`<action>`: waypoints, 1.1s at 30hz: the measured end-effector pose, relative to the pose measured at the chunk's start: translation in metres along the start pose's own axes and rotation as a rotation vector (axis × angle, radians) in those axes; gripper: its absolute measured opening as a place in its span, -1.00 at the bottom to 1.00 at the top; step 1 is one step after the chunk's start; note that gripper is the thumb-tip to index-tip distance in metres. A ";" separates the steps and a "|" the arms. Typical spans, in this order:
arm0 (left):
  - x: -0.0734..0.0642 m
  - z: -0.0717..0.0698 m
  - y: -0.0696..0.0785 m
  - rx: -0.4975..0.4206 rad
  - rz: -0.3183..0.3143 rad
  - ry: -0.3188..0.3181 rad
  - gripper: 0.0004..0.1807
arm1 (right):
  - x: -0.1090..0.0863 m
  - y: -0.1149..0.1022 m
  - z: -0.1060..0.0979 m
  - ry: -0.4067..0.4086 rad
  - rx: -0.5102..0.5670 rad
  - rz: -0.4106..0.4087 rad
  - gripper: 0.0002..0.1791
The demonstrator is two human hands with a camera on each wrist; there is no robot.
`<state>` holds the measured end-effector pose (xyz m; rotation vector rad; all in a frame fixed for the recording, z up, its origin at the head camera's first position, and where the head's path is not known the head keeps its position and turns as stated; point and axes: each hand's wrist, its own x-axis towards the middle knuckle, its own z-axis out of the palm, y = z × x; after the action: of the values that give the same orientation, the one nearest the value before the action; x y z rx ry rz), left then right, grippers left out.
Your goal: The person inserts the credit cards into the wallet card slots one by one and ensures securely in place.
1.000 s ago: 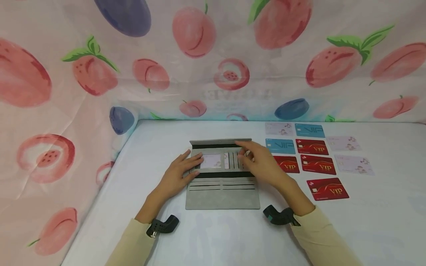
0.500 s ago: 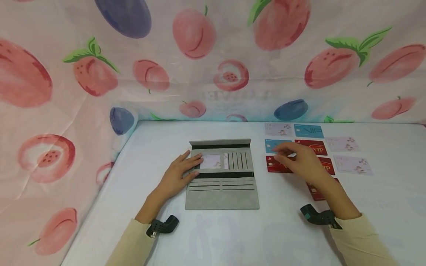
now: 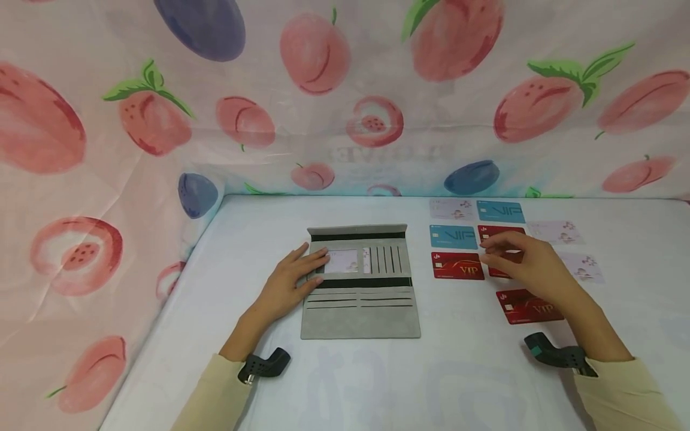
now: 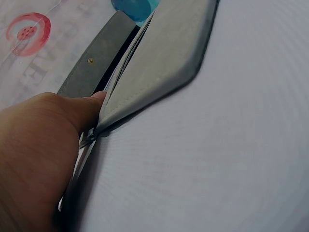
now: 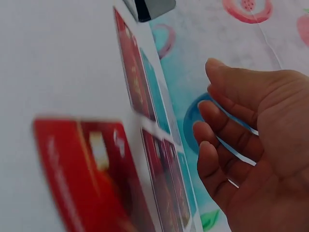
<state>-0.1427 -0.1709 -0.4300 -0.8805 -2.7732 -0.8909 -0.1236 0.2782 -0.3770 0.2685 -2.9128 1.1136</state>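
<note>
"So, the head view?"
"Left grip lay spread on the gray wallet, at its left edge; right grip hung over red cards, right of the gray wallet."
"Left wrist?"
"That grip touched the edge."
"Right wrist?"
"Loosely curved, slightly parted."

Fruit-print backdrop — behind and left — bordering a white table.

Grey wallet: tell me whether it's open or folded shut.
Open. The grey wallet lies unfolded, with its card slots and a pale card in view; the left hand rests on its edge.
</note>
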 end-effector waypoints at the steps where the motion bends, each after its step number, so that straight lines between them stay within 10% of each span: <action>1: 0.000 0.000 0.000 0.001 0.002 0.001 -0.51 | -0.002 0.002 -0.002 -0.007 -0.009 0.007 -0.58; 33: 0.001 -0.002 0.004 -0.006 -0.001 -0.003 -0.52 | -0.060 0.075 -0.030 -0.195 -0.044 0.042 -0.32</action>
<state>-0.1414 -0.1691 -0.4261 -0.8821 -2.7748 -0.8993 -0.0785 0.3628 -0.4082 0.3344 -3.1229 1.0846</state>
